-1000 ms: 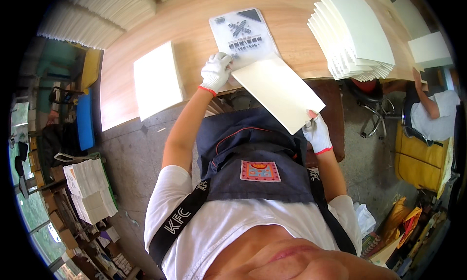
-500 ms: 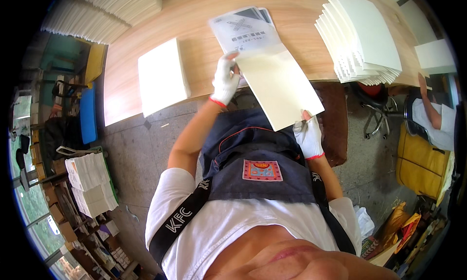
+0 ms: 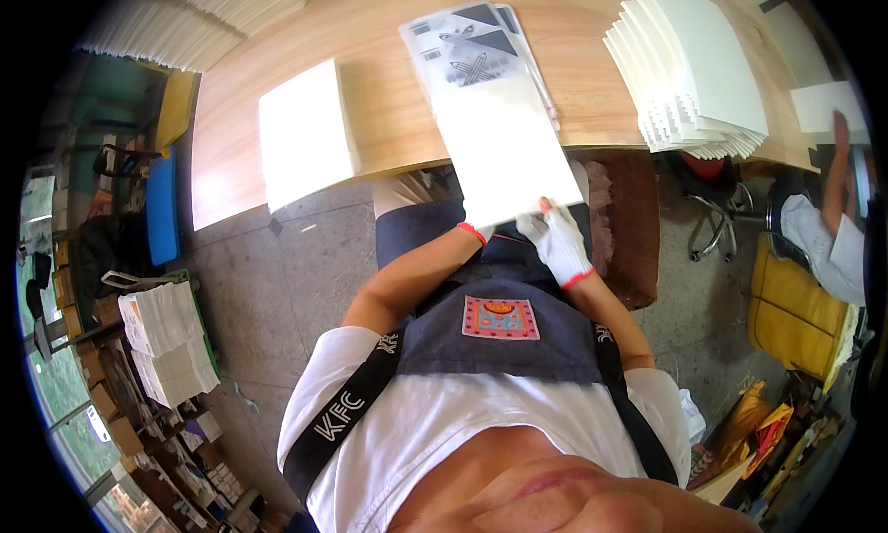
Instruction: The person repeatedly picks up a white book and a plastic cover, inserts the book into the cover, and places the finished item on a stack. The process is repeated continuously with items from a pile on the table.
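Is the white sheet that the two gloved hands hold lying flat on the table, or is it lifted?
Partly lifted. The white sheet lies over the printed sheets; its near end overhangs the table, held by the right hand and left hand.

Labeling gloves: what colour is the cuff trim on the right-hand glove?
Red trim on a white glove, clearest in the head view.

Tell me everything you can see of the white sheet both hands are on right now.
The white sheet is a plain, blank rectangle that looks like paper or thin card, flat and uncreased. It lies tilted, its far end over the printed sheets on the wooden table, its near end jutting past the table edge toward the person. The gloved right hand pinches its near corner; the left hand is mostly hidden beneath its near edge.
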The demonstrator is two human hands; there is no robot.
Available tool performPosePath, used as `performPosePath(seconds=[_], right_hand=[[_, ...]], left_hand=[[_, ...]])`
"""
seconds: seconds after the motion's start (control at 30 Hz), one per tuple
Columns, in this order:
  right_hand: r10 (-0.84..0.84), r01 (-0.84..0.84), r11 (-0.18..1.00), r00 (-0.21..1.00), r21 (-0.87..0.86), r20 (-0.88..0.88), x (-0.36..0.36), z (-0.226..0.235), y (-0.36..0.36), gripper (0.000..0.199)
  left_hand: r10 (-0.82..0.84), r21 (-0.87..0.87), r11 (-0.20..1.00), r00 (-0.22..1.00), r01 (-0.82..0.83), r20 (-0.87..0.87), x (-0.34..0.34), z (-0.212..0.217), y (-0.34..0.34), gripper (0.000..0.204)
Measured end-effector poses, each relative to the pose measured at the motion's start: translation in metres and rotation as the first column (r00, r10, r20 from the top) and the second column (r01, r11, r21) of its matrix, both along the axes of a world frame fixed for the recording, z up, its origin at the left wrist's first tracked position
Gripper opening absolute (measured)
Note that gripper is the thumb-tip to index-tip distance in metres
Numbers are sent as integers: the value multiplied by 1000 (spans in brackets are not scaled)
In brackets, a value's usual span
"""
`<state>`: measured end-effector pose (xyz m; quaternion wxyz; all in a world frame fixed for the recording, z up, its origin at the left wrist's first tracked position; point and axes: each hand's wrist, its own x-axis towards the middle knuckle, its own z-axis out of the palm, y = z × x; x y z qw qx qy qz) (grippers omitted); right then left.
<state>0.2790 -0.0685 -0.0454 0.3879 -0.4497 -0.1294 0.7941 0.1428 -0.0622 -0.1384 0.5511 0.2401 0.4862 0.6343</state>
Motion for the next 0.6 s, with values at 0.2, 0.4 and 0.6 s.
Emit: performPosePath(seconds=[0.2, 0.4, 0.6], right_hand=[[-228, 155, 971, 820, -180, -525, -60, -36, 56, 32], [430, -456, 866, 888, 203, 162, -48, 2, 38, 26], [-47, -928, 78, 361, 364, 931, -82, -13, 46, 14]], left_hand=[[247, -242, 934, 964, -264, -98, -11, -3, 0, 24], [83, -349, 937, 981, -17, 176, -63, 38, -30, 28], [-38, -330, 944, 998, 22, -41, -100, 59, -37, 24]])
